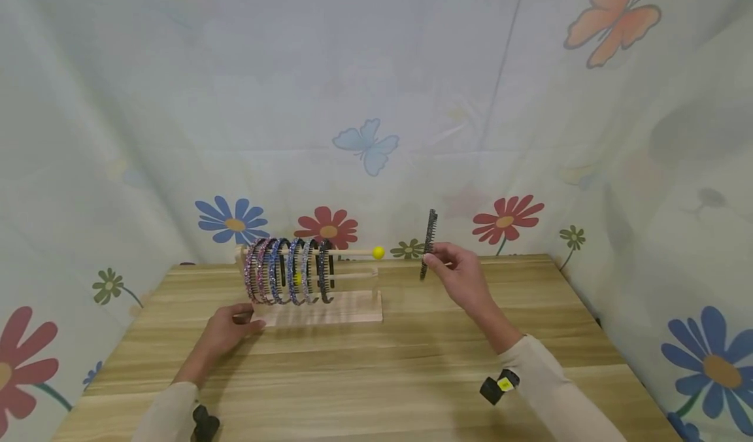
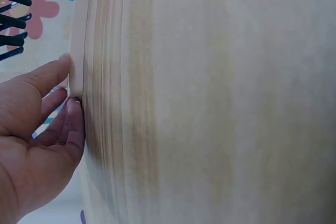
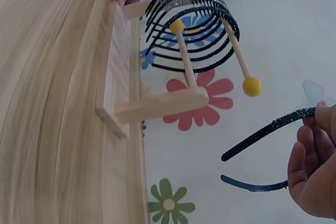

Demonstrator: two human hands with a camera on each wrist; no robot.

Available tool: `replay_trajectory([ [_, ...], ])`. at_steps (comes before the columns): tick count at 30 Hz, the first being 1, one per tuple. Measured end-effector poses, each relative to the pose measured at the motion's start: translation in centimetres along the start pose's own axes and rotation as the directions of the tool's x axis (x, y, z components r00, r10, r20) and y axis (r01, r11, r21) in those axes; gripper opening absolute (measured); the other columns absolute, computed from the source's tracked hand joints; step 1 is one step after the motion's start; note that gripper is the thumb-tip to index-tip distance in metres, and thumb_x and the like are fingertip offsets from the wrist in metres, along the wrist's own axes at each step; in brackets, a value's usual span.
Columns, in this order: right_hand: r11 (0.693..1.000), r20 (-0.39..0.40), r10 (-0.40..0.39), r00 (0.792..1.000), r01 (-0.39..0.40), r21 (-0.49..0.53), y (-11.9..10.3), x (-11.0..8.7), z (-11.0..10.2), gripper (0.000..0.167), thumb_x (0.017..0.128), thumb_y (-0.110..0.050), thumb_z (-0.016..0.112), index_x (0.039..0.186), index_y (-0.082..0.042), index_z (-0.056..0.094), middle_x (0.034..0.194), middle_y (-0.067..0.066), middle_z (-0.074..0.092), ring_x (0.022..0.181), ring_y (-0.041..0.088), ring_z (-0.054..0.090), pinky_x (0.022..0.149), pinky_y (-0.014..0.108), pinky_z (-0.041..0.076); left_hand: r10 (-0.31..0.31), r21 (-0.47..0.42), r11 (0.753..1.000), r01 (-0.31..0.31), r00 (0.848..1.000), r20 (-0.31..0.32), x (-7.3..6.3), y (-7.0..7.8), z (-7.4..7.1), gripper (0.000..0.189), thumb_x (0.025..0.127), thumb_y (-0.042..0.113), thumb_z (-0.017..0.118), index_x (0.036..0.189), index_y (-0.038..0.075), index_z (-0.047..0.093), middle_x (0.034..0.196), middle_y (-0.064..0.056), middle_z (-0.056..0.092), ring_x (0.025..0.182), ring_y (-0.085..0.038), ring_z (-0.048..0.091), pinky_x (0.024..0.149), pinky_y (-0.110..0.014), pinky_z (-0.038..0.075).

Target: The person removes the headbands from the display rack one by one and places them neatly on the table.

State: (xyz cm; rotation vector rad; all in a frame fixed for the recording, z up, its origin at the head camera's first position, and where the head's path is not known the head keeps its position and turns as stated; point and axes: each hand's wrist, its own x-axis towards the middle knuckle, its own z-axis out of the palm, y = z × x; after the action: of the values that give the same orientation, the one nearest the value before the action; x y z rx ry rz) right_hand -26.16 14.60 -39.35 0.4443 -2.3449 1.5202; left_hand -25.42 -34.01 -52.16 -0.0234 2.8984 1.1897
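Note:
A wooden headband stand (image 1: 353, 311) sits on the table, its pegs running sideways. Several glittery headbands (image 1: 274, 272) hang in a row on its left part, in pink, blue, silver and black. At the base's left end my left hand (image 1: 225, 329) holds the edge, with the thumb on top and the fingers at the end. To the right of the stand, my right hand (image 1: 461, 277) pinches a black glittery headband (image 1: 431, 227) in the air. In the right wrist view this headband's two ends (image 3: 247, 145) point toward the stand, apart from the pegs.
A yellow ball (image 1: 378, 252) caps the upper peg's right end; another yellow ball (image 3: 177, 27) shows on a second peg in the right wrist view. The wood-grain table (image 1: 365, 376) reaches back to a flowered cloth (image 1: 376, 69) hanging behind and at both sides.

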Motion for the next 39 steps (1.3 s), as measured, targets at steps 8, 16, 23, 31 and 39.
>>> replay_trajectory([
  [8,0.998,-0.017,0.01,1.0,-0.011,-0.063,1.6,0.2,-1.4,0.029,0.099,-0.028,0.071,0.113,-0.003,0.074,0.1,0.01,0.074,0.094,0.024,0.069,0.085,0.044,0.06,0.025,0.017,1.0,-0.024,1.0,-0.008,-0.1,0.1,-0.1,0.059,0.092,0.033,0.078,0.132,-0.007,0.062,0.128,-0.03,0.065,0.113,-0.042,0.067,0.09,-0.052,0.057],
  [16,0.989,-0.02,0.028,0.999,-0.03,-0.146,3.4,0.5,-3.5,0.034,0.097,-0.037,0.072,0.113,-0.006,0.074,0.1,0.009,0.075,0.092,0.023,0.07,0.074,0.028,0.058,0.018,0.006,1.0,-0.018,1.0,-0.002,-0.1,0.3,0.0,0.059,0.093,0.032,0.077,0.133,-0.008,0.062,0.13,-0.03,0.064,0.115,-0.043,0.066,0.092,-0.052,0.057],
  [23,0.968,-0.046,0.044,0.998,-0.054,-0.245,5.4,0.7,-5.7,0.034,0.097,-0.036,0.073,0.11,-0.005,0.075,0.098,0.011,0.076,0.089,0.025,0.069,0.068,0.027,0.055,0.019,0.005,1.0,-0.019,1.0,0.002,0.0,0.1,0.0,0.06,0.094,0.032,0.077,0.134,-0.008,0.061,0.13,-0.031,0.064,0.116,-0.044,0.065,0.092,-0.052,0.056],
  [31,0.937,-0.064,0.065,0.996,-0.083,-0.339,7.6,0.7,-7.7,0.035,0.097,-0.037,0.072,0.107,-0.003,0.075,0.098,0.013,0.076,0.092,0.03,0.072,0.076,0.04,0.057,0.024,-0.002,1.0,-0.024,1.0,0.004,0.1,-0.2,0.0,0.06,0.094,0.032,0.076,0.135,-0.008,0.061,0.131,-0.03,0.063,0.117,-0.044,0.065,0.092,-0.051,0.057],
  [39,0.912,-0.068,0.134,0.989,-0.15,-0.383,10.2,0.4,-9.2,0.036,0.098,-0.034,0.071,0.109,0.0,0.075,0.102,0.018,0.076,0.096,0.034,0.072,0.078,0.045,0.058,0.025,-0.004,1.0,-0.025,1.0,-0.001,0.0,0.1,0.0,0.061,0.093,0.032,0.077,0.134,-0.01,0.06,0.129,-0.031,0.064,0.116,-0.044,0.065,0.091,-0.051,0.057],
])
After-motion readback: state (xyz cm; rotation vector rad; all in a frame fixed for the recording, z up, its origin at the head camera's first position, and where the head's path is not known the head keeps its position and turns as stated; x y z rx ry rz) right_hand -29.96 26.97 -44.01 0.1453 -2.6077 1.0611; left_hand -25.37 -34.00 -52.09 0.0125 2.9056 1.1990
